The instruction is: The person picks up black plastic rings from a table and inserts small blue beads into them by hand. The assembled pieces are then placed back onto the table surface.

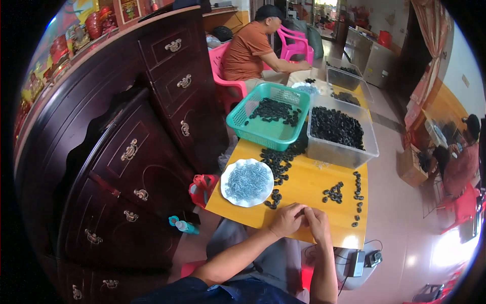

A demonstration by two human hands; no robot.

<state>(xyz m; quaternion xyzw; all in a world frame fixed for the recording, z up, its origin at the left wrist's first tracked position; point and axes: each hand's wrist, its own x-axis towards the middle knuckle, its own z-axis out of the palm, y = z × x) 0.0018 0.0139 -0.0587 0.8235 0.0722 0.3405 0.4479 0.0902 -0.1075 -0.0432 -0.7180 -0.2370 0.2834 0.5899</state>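
Observation:
Over the near edge of the yellow table, my left hand [288, 220] and my right hand [317, 223] meet with their fingertips together. Both are closed around something small that the fingers mostly hide. Left of them stands a white scalloped plate [226, 194] heaped with small silvery metal pins [248, 181]. Small black ring-like parts [276, 164] lie in a loose trail beyond my left hand. More black parts [334, 193] form a small group past my right hand, and a row [358, 195] of them runs along the table's right edge.
A green basket [268, 143] and a clear plastic bin [341, 158], both holding black parts, stand farther back on the table [304, 187]. Across it a person in an orange shirt [248, 53] sits working. Dark wooden drawers [152, 126] rise at the left. Another person [463, 167] sits far right.

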